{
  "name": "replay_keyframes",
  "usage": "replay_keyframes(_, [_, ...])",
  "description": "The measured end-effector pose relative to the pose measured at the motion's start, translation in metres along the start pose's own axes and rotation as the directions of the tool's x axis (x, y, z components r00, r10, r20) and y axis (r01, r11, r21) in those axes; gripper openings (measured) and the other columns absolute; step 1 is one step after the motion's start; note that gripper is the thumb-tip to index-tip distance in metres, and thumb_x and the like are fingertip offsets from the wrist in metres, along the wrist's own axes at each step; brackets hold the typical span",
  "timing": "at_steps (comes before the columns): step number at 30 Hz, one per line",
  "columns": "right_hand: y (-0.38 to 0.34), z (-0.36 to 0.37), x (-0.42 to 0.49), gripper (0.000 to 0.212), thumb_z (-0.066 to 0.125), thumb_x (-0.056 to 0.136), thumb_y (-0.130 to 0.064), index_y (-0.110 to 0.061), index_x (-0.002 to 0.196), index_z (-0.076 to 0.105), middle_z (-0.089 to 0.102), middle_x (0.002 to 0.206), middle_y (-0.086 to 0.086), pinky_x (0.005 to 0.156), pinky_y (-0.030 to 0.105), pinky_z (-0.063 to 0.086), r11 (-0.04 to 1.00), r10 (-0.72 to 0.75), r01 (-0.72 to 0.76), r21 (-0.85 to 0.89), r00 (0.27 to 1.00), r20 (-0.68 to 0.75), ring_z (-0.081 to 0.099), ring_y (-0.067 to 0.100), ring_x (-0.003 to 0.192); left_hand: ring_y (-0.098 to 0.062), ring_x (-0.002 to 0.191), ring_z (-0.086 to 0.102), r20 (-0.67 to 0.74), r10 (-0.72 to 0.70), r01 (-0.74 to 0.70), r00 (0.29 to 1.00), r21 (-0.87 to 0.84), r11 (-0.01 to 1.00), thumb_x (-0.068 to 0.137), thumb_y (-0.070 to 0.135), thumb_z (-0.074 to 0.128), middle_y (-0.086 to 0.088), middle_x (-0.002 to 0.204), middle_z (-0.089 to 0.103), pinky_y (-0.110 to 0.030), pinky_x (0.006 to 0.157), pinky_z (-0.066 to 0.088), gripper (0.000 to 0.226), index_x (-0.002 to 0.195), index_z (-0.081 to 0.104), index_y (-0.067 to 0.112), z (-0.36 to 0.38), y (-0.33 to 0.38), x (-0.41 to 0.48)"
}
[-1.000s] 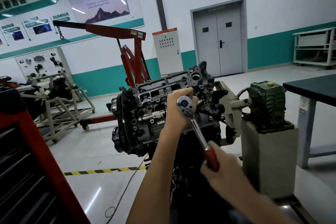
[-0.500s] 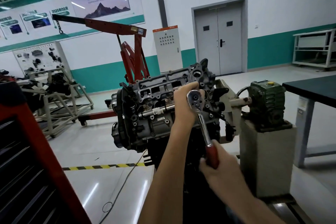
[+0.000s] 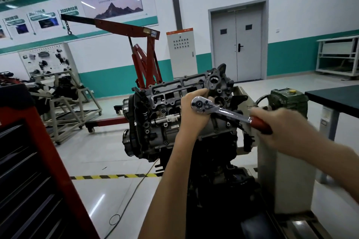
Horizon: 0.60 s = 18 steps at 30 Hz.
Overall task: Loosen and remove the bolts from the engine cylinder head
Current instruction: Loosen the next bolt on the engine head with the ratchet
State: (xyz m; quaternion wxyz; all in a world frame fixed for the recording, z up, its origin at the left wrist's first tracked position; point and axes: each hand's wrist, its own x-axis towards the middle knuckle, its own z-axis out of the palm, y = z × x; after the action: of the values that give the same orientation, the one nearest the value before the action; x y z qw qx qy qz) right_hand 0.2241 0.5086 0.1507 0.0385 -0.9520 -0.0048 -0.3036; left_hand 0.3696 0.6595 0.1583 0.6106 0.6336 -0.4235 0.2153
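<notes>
- Gripping the round head of a chrome ratchet wrench (image 3: 219, 111) with a dark red handle, the left hand (image 3: 194, 116) curls round it from behind, thumb along the top edge.
- Right hand (image 3: 281, 130) closed round the red handle. It is motion-blurred, so the exact finger placement can't be read.
- Wrench handle runs out to the right and slightly downward from its head.
- Wrench head sits against the upper right part of the grey cast-metal engine cylinder head (image 3: 171, 93).
- Cylinder head is mid-frame, tilted toward the camera, on top of the dark engine block (image 3: 213, 153) on its stand.
- Bolt under the wrench head is hidden by the tool and the left hand.
- Green gearbox (image 3: 287, 101) just right of the engine, on a pale pedestal.
- Dark-topped table (image 3: 334, 99) at the right edge.
- Red engine hoist (image 3: 143, 60) behind the engine, boom reaching left with a chain hanging from its tip.
- Grey double door (image 3: 238, 44) in the back wall.
- Red tool cabinet (image 3: 48, 161) close on the left.
- Yellow-and-black striped floor tape (image 3: 112, 176) below the engine.
</notes>
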Motion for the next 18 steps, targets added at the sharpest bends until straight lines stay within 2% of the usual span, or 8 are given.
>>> replay_keyframes(3, [-0.037,0.040,-0.029,0.027,0.063,0.078,-0.012,-0.014,0.104,0.055,0.057,0.063,0.001,0.053,0.027,0.050,0.921,0.190,-0.205,0.330,0.979,0.079,0.055,0.013,0.050,-0.002,0.046,0.032,-0.069,-0.015,0.014,0.998,-0.007,1.000,0.087,-0.005,0.057,0.013,0.049,0.035,-0.016,0.047,0.026,0.050,0.054,0.037,0.026,0.009,-0.003,-0.001])
replay_keyframes(5, [-0.072,0.067,-0.042,0.020,0.065,0.077,-0.008,-0.017,0.094,0.056,0.051,0.058,-0.002,0.044,0.014,0.041,0.762,0.337,-0.295,0.576,0.941,0.036,0.050,0.004,0.043,-0.002,0.048,0.027,-0.098,-0.040,0.036,0.994,-0.044,0.998,0.086,-0.006,0.057,0.008,0.052,0.031,-0.016,0.048,0.023,0.048,0.054,0.034,0.020,0.018,-0.002,0.000])
replay_keyframes(7, [-0.103,0.089,-0.044,0.027,0.066,0.077,-0.004,-0.027,0.079,0.052,0.046,0.057,-0.006,0.041,0.006,0.036,0.579,0.456,-0.334,0.744,0.889,0.045,0.050,-0.004,0.044,-0.012,0.051,0.028,-0.127,-0.078,0.068,0.989,-0.080,0.994,0.086,-0.007,0.056,-0.001,0.053,0.029,-0.024,0.050,0.022,0.046,0.055,0.032,0.017,0.025,0.001,0.001])
replay_keyframes(9, [-0.122,0.104,-0.042,0.029,0.063,0.077,-0.002,-0.027,0.075,0.048,0.046,0.054,0.001,0.041,0.008,0.036,0.480,0.445,-0.300,0.825,0.893,0.065,0.049,0.002,0.043,-0.013,0.051,0.028,-0.160,-0.064,0.058,0.985,-0.040,0.998,0.084,-0.008,0.055,0.000,0.052,0.029,-0.027,0.051,0.023,0.048,0.054,0.030,0.019,0.026,0.002,0.002])
replay_keyframes(11, [-0.114,0.102,-0.040,0.029,0.062,0.076,-0.002,-0.027,0.080,0.047,0.045,0.055,0.002,0.040,0.010,0.037,0.505,0.404,-0.297,0.810,0.911,0.082,0.047,0.003,0.041,-0.004,0.049,0.028,-0.119,-0.033,0.033,0.992,-0.004,0.999,0.084,-0.008,0.057,0.006,0.052,0.031,-0.022,0.048,0.025,0.047,0.054,0.033,0.019,0.020,0.000,0.001])
replay_keyframes(14, [-0.069,0.075,-0.036,0.036,0.064,0.075,-0.001,-0.027,0.099,0.054,0.051,0.059,0.000,0.040,0.011,0.040,0.698,0.258,-0.245,0.674,0.963,0.083,0.051,0.002,0.042,-0.004,0.051,0.030,0.016,-0.011,0.011,1.000,0.016,1.000,0.084,-0.009,0.058,0.005,0.053,0.037,-0.024,0.050,0.028,0.038,0.055,0.043,0.010,0.002,-0.003,0.001])
replay_keyframes(16, [-0.033,0.045,-0.024,0.034,0.064,0.075,-0.002,-0.031,0.090,0.054,0.055,0.058,-0.001,0.044,0.025,0.049,0.854,0.066,-0.107,0.508,0.993,0.097,0.052,0.009,0.041,-0.010,0.053,0.031,0.094,0.022,-0.024,0.995,0.018,1.000,0.080,-0.004,0.057,-0.008,0.054,0.036,-0.028,0.053,0.027,0.026,0.057,0.046,0.001,-0.010,-0.001,0.002])
replay_keyframes(18, [-0.003,0.017,-0.003,0.027,0.063,0.078,-0.006,-0.028,0.092,0.055,0.057,0.061,-0.005,0.048,0.028,0.053,0.973,-0.064,0.030,0.227,0.988,0.141,0.056,0.007,0.046,-0.009,0.052,0.032,0.121,0.057,-0.061,0.991,0.027,0.998,0.075,0.001,0.056,-0.013,0.054,0.034,-0.026,0.054,0.027,0.020,0.057,0.047,-0.003,-0.014,0.001,0.001])
